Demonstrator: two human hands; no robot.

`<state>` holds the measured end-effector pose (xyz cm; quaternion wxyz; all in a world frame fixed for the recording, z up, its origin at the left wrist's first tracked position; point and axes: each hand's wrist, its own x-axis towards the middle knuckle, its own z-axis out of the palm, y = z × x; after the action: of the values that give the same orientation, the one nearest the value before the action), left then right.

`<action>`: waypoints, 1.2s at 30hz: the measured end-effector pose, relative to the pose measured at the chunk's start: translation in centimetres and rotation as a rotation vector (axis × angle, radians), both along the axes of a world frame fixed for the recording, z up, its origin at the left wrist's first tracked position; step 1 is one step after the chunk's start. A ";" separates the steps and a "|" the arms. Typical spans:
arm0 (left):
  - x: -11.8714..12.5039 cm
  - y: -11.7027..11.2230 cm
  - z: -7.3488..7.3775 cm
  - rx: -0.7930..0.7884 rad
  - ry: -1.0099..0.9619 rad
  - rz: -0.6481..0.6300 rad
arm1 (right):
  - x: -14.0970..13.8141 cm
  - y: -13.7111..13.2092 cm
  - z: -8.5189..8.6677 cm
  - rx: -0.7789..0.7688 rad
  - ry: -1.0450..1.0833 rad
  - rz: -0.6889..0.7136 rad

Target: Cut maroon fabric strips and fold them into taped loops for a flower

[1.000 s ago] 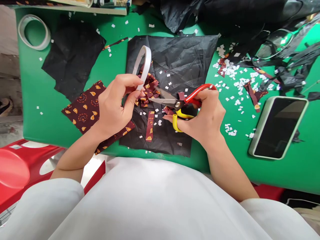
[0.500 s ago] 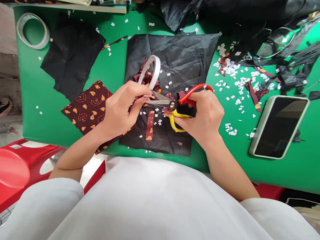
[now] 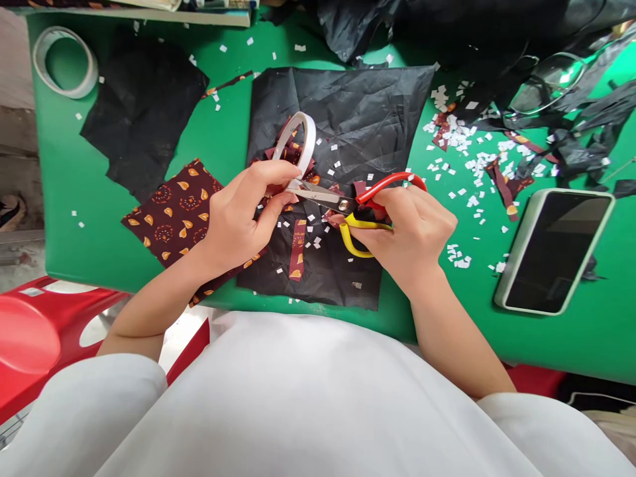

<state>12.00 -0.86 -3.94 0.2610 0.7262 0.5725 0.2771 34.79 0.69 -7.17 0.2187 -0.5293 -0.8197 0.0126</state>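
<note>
Centrally in the frame, the left hand (image 3: 243,215) pinches a narrow tape roll (image 3: 309,142) between thumb and fingers; the smooth white ring stands tilted above the fingertips. Just to its right, the right hand (image 3: 415,228) is closed around a pair of scissors (image 3: 342,204), with one glossy red handle loop and one yellow. The steel blades point left and lie almost together, their tips at the left fingertips and the lower edge of the ring; whether they touch the tape is hard to tell.

Beneath both hands spreads a thin, creased black sheet (image 3: 368,119), roughly rectangular. On it are crumpled maroon scraps (image 3: 313,177) behind the ring, a flat maroon strip (image 3: 297,252) with orange motifs, and tiny white squares. Partly under the left forearm lies a maroon patterned piece (image 3: 171,215) with orange teardrops and dotted rosettes.

At upper left, a wider tape roll (image 3: 89,78) lies flat on the smooth green bench (image 3: 64,248), beside a jagged-edged black piece (image 3: 144,112). White confetti-like bits (image 3: 460,136) cluster at upper right, above a pale-cased smartphone (image 3: 554,252), its dark screen facing up.
</note>
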 end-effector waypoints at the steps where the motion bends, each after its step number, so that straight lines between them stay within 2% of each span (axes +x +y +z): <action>1: 0.0 0.0 0.0 -0.004 -0.001 0.000 | 0.0 0.0 0.0 0.007 -0.003 -0.002; 16: -0.1 0.0 -0.3 0.029 0.011 -0.047 | -0.2 -0.1 0.6 0.022 -0.006 -0.049; 24: -0.2 0.7 -0.7 0.240 -0.038 -0.105 | -0.2 -0.2 0.7 0.043 -0.013 -0.054; 29: -0.1 0.8 -0.4 0.313 -0.015 -0.095 | -0.3 -0.3 0.6 0.069 -0.024 -0.053; 36: -0.1 0.9 -0.3 0.412 0.042 -0.067 | -0.2 -0.3 -0.1 -0.008 0.089 -0.088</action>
<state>11.91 0.00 -4.23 0.1042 0.7883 0.4847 0.3643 34.55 0.38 -7.32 0.2530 -0.5646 -0.7851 0.0300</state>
